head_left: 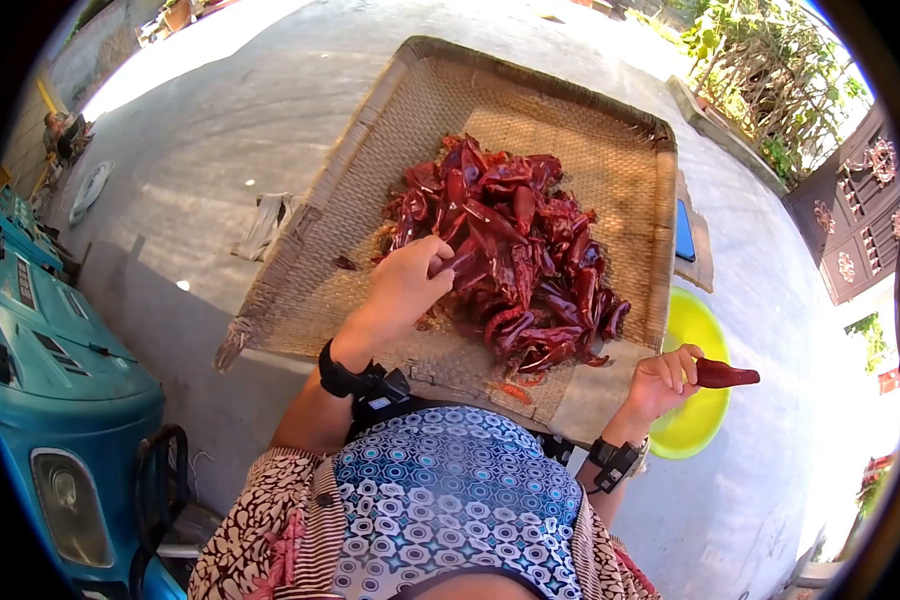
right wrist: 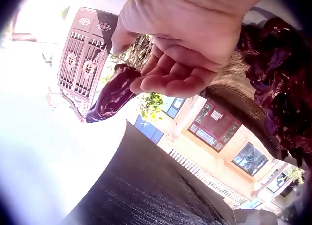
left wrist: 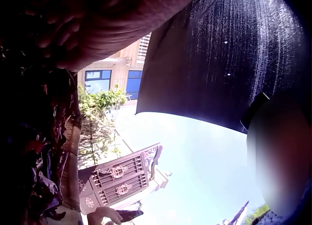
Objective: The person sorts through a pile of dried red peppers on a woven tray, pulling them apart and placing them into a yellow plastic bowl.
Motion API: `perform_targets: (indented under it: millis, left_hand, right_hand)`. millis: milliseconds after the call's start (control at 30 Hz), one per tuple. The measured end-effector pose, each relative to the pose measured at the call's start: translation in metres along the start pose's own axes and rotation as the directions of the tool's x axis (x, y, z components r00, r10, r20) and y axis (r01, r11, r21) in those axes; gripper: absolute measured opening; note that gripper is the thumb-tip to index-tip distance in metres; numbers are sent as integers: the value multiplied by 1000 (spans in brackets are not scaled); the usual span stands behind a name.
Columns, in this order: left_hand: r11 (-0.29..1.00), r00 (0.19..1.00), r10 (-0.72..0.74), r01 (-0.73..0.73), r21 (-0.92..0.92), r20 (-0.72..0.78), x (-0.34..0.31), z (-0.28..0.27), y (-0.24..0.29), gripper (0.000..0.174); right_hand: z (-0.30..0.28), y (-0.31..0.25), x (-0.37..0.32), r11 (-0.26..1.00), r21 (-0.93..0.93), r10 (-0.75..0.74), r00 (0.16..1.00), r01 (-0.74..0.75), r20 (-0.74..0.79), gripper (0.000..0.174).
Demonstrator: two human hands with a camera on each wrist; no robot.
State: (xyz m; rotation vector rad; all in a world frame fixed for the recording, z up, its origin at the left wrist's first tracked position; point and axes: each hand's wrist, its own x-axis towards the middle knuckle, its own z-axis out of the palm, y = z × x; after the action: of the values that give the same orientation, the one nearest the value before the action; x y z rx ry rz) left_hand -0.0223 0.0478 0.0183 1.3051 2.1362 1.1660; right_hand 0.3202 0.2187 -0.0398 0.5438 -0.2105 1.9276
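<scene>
A heap of dried red peppers lies on a woven tray. The left hand is at the heap's near left side, thumb and fingers around a pepper; in the left wrist view that hand is dark and its fingertips are unclear. Out past the tray's right corner, the right hand pinches one dark red pepper by its end, above a yellow-green basin. The right wrist view shows the hand with fingers curled and the pepper sticking out from the fingertips.
A blue flat object lies on cardboard right of the tray. A grey cloth is on the concrete at the left. A teal vehicle stands at lower left, beside a black metal frame. Plants and a brown gate are farther right.
</scene>
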Motion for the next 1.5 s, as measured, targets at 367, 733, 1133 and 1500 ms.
perform_targets:
  millis: [367,733,1133,1500]
  left_hand:
    - [982,983,120,-97,-162,137,-16,-35,30,13]
    - [733,784,241,239,-637,571,-1,4,4,18]
    - [961,956,255,-235,144,-142,42,26,-11,41]
    - [929,932,348,-327,173,-106,26,16,13,30]
  right_hand:
    - [38,113,10,245,-826,427,821,-508,-379,43]
    - [28,126,-3,150,-735,493,695,-661,-524,17]
    - [7,33,-8,939,-278,159,972,-204,-176,33]
    - [34,85,2,635,-669,270,922,-387,-277,39]
